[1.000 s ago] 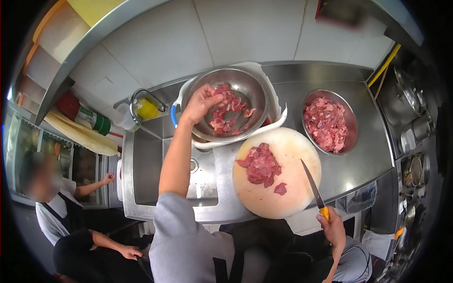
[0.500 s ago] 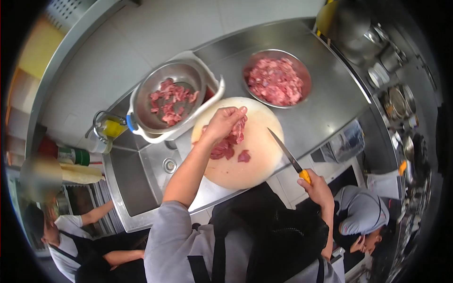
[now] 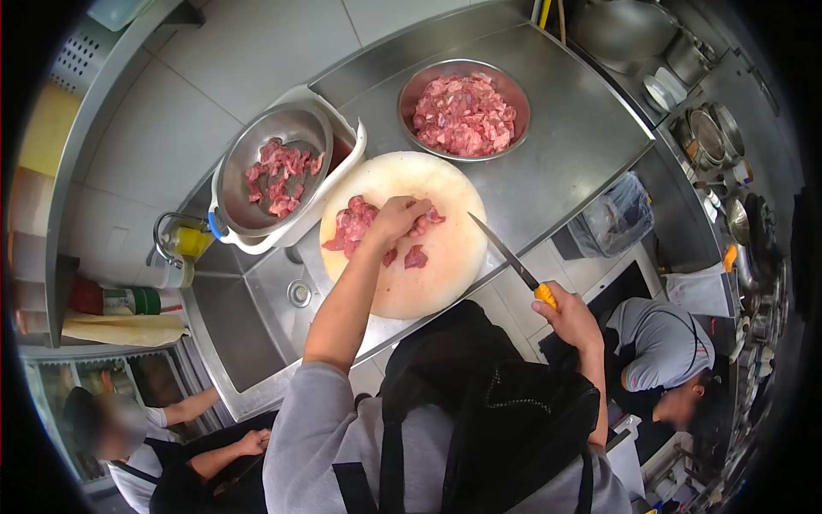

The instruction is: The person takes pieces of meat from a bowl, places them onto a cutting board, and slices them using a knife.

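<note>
A knife (image 3: pixel 505 248) with a yellow handle is gripped in my right hand (image 3: pixel 571 319), its blade pointing at the right edge of the round cutting board (image 3: pixel 428 295). My left hand (image 3: pixel 399 218) is closed on a piece of red meat (image 3: pixel 433 216) over the board. Beside that hand lies a meat pile (image 3: pixel 350 224), and a small loose piece (image 3: pixel 415 257) sits nearer to me. Up and to the left, a metal bowl (image 3: pixel 235 176) with some meat pieces rests on a white tub (image 3: pixel 330 184). Another metal bowl (image 3: pixel 411 90), behind the board, is heaped with meat.
A steel sink (image 3: pixel 231 317) is left of the board. Beyond it stand a yellow bottle (image 3: pixel 190 241) and a faucet. A bag-lined bin (image 3: pixel 612 218) is at the right. One person (image 3: pixel 120 437) is at lower left, another (image 3: pixel 664 343) at lower right.
My left hand has left the metal bowl on the tub and come down to the meat on the board. The knife stays in my right hand. The whole view has turned and shifted.
</note>
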Action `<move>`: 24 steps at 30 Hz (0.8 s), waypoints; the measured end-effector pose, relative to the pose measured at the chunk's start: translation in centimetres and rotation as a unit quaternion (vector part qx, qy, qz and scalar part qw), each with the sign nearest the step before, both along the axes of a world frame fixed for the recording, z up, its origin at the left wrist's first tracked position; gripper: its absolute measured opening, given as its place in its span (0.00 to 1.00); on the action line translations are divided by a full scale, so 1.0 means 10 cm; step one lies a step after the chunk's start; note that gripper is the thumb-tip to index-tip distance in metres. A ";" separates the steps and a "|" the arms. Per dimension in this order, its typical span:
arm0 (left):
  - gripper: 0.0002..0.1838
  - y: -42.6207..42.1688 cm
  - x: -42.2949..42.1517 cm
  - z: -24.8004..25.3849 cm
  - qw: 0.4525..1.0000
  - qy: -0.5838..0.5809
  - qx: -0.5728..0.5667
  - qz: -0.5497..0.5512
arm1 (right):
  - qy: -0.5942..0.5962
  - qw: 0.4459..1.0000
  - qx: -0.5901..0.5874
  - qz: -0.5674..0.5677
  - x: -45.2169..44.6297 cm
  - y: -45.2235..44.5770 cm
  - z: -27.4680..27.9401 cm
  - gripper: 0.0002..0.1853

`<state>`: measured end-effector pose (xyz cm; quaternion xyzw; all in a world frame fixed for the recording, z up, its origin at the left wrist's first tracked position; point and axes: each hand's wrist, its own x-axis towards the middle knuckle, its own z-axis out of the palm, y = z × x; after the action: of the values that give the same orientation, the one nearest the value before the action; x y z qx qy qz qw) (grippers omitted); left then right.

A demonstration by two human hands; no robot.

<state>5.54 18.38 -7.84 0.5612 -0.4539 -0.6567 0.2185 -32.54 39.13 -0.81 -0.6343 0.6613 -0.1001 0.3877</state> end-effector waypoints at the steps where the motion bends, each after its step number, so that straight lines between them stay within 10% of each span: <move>1: 0.14 0.05 -0.07 0.11 1.000 -0.001 0.000 0.000 | -0.001 1.000 0.000 0.000 0.00 -0.01 0.00 0.23; 7: 0.19 0.23 -0.25 0.09 0.993 0.096 0.049 0.051 | -0.002 1.000 -0.004 0.011 0.02 -0.03 0.01 0.23; 12: 0.12 0.36 -0.12 0.02 0.854 -0.353 -0.368 0.101 | 0.009 1.000 -0.009 -0.024 -0.03 -0.02 -0.05 0.22; 19: 0.06 0.62 -0.72 -0.27 0.760 -0.315 -0.569 -0.011 | 0.031 0.999 -0.018 -0.012 -0.01 -0.04 -0.06 0.22; 24: 0.07 0.37 -0.71 -0.56 0.830 -0.326 -0.450 0.052 | 0.033 0.999 -0.032 -0.024 -0.05 -0.04 -0.09 0.22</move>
<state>-1.55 22.13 -13.44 0.6051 -0.7140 -0.1467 0.3203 -33.06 38.76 -1.73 -0.6337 0.6850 -0.1096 0.3424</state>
